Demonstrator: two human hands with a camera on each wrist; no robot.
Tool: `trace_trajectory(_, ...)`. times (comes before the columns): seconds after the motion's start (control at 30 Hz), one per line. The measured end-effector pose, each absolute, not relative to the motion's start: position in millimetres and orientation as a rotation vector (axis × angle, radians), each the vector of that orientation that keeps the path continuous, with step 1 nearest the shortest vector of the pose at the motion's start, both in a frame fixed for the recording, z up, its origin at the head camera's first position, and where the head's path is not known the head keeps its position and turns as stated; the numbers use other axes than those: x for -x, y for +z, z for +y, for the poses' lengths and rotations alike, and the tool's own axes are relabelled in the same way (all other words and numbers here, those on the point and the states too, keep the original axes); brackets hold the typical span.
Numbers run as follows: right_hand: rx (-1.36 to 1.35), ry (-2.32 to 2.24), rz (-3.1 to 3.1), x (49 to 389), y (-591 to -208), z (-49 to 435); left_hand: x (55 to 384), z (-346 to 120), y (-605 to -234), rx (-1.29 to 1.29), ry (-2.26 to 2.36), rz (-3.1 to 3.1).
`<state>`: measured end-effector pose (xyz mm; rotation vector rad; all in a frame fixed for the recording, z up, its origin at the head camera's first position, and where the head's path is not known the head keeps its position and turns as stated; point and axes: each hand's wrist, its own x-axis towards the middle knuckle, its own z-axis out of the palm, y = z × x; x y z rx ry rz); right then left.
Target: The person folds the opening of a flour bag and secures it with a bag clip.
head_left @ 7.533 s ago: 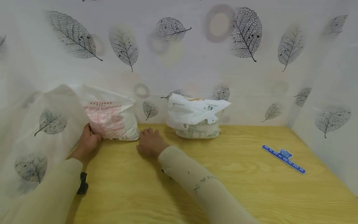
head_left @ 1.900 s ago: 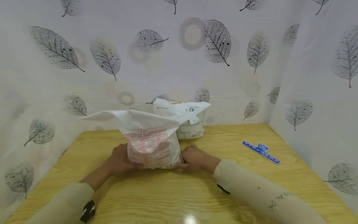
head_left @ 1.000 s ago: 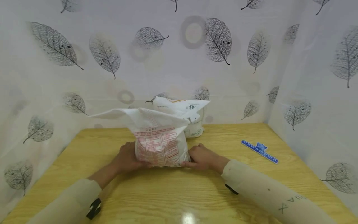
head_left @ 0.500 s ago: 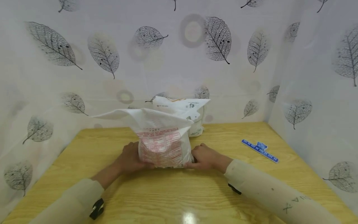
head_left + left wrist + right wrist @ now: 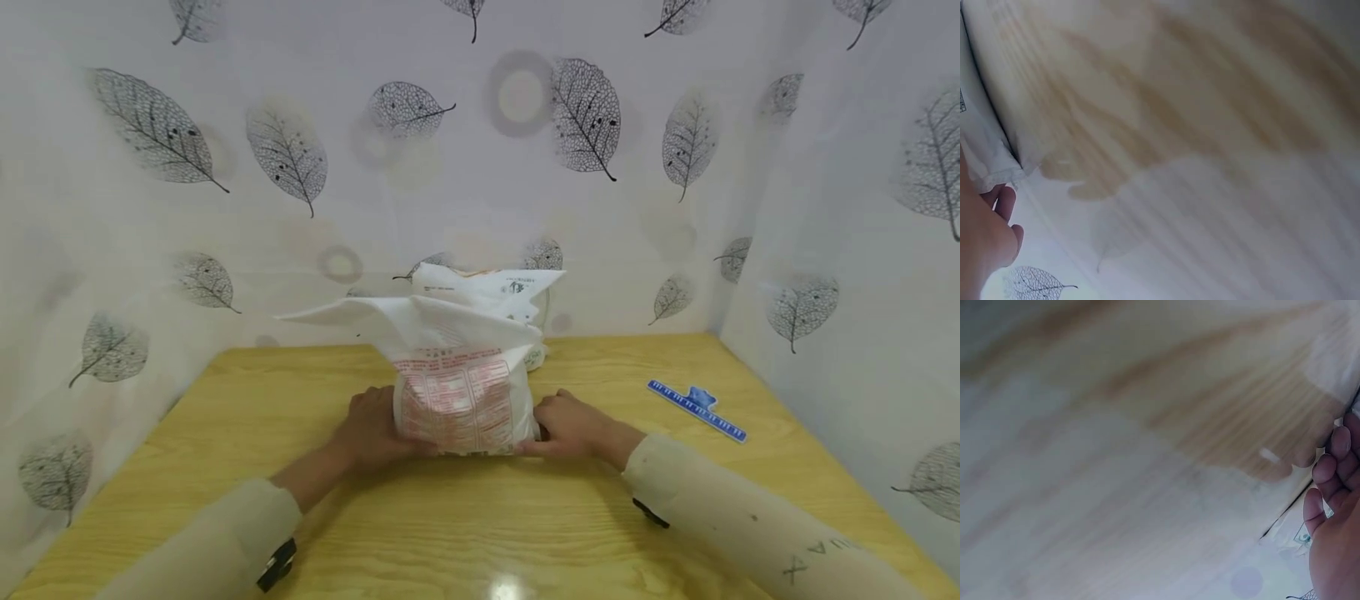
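A full white plastic bag with red print [image 5: 457, 404] stands upright near the middle of the table, its loose top folded over and pointing left. My left hand [image 5: 372, 429] grips its lower left side, thumb along the front. At the lower right side my right hand [image 5: 573, 425] holds it the same way. Fingers [image 5: 1005, 203] show by the bag's corner in the left wrist view; curled fingers [image 5: 1325, 469] show in the right wrist view. Whether the bag's base touches the tabletop I cannot tell. A second white bag with green print [image 5: 480, 287] stands behind, partly hidden.
On the right side of the wooden table [image 5: 420, 533] lies a long blue clip [image 5: 697, 408], marked like a ruler. White sheeting with a leaf pattern [image 5: 420, 183] closes off the back and both sides.
Both hands have brought the red-printed bag from the back left towards the front middle, then further right. It now covers more of the second bag. The blue clip has stayed put.
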<state>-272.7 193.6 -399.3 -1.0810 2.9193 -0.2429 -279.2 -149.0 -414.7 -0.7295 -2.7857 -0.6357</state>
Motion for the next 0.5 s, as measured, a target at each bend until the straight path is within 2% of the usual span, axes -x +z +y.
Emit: trace_trajectory(0.5,1.007,-0.240,2.943,275,-402,216,283,-126,-412,0.723,-0.592,-2.787)
